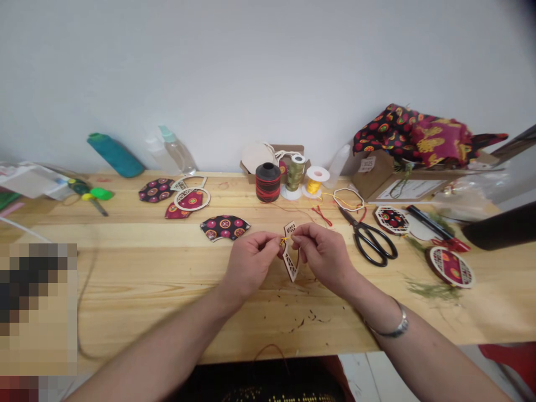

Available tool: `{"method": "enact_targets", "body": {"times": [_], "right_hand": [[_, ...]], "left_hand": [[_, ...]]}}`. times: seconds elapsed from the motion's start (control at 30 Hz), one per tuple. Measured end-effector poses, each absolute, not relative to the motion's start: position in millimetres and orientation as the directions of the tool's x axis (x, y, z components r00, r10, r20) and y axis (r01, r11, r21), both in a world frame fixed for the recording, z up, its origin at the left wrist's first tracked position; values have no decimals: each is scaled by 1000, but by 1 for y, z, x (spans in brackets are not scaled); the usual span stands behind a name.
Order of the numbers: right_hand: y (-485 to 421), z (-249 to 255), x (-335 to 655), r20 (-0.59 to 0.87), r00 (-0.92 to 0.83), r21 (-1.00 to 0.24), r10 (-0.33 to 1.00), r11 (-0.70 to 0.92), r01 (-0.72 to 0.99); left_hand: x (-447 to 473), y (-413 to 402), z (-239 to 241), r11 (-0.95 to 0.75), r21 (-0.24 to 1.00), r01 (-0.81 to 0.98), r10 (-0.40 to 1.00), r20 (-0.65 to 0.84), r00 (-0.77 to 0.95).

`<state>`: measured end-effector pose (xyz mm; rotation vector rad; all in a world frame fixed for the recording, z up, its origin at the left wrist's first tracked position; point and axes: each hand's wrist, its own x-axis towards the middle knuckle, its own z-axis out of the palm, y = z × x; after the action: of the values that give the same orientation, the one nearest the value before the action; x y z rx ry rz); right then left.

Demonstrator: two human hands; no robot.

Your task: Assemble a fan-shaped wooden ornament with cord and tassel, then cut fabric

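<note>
My left hand (253, 259) is closed, thumb and forefinger pinching a thin yellow cord (285, 239) at the middle of a pale, fan-shaped wooden frame (292, 267) with cut-out lattice ends. Opposite it, my right hand (324, 254) is closed too, its fingertips at the frame's other edge; whether they also grip the cord is hidden. The frame stands tilted above the table between both hands. Left of them lies a fan-shaped piece covered in dark patterned cloth (225, 228). Black-handled scissors (374, 239) rest to the right of my right hand.
Behind my hands stand spools of red-black thread (268, 184), green thread (295, 177) and yellow cord (316, 181). A cardboard box (393, 181) with patterned cloth (389, 131) is at back right. Finished-looking lattice ornaments (452, 267) lie right. A teal bottle (115, 154) leans back left.
</note>
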<state>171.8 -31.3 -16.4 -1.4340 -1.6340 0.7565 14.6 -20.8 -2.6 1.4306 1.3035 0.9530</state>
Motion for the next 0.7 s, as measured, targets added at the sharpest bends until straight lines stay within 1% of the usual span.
{"method": "enact_targets", "body": {"times": [0.13,0.3,0.4,0.47,0.57,0.63,0.7], "right_hand": [[-32,-15,171,190,-15,-857,982,173,485],[-31,-16,172,180,2,-880,984,160,448],[-30,-15,174,148,24,-904,989,126,408],[-30,-12,173,85,29,-934,996,70,351],[-30,-5,170,-68,-57,-974,996,-54,218],[-31,0,167,-153,-121,-981,981,-135,142],[-31,2,166,-213,-142,-976,967,-203,78]], "left_hand": [[14,-20,-5,24,974,225,991,-53,124],[13,-18,-12,77,983,164,986,-99,131],[12,-17,-13,52,980,193,992,-72,102],[12,-19,-12,-14,969,246,997,-5,77],[11,-23,-12,-192,923,332,981,171,89],[10,-26,-15,-338,859,385,941,310,136],[10,-27,-19,-462,782,420,887,420,192]]}}
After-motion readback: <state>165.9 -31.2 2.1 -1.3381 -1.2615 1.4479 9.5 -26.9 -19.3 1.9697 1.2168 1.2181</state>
